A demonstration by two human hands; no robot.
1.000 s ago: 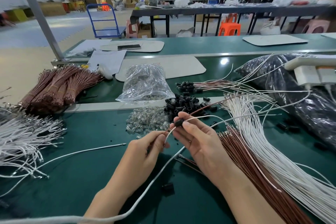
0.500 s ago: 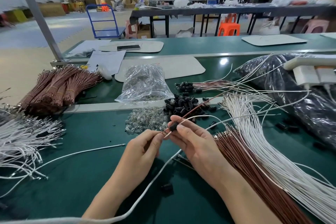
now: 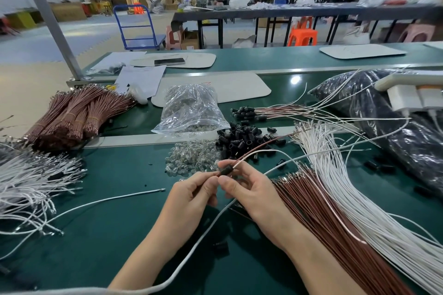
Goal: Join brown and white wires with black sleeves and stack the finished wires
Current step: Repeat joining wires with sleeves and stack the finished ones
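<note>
Midway across a green workbench (image 3: 107, 223), a black sleeve (image 3: 226, 171) sits pinched between the thumb and forefinger of a worker's right hand (image 3: 249, 189), raised just above the surface. A brown wire (image 3: 268, 143) and a white wire (image 3: 271, 151) run out of the sleeve's far end, up and to the right. The left hand (image 3: 194, 193), fingers curled, pinches a thin reddish stub at the sleeve's near end, apparently the brown wire's tip, though the fingertips hide it. Just beyond the hands lie a heap of loose black sleeves (image 3: 242, 139) and, beside it, a heap of small clear parts (image 3: 191, 158). Farther back, a stack of finished wires (image 3: 275, 111) lies with its sleeved ends pointing left, near a clear plastic bag (image 3: 191, 110). Loose brown wires (image 3: 335, 223) and loose white wires (image 3: 359, 199) fan out under the right forearm. At far left sit tied brown bundles (image 3: 72, 117) and a white tangle (image 3: 28, 182).
</note>
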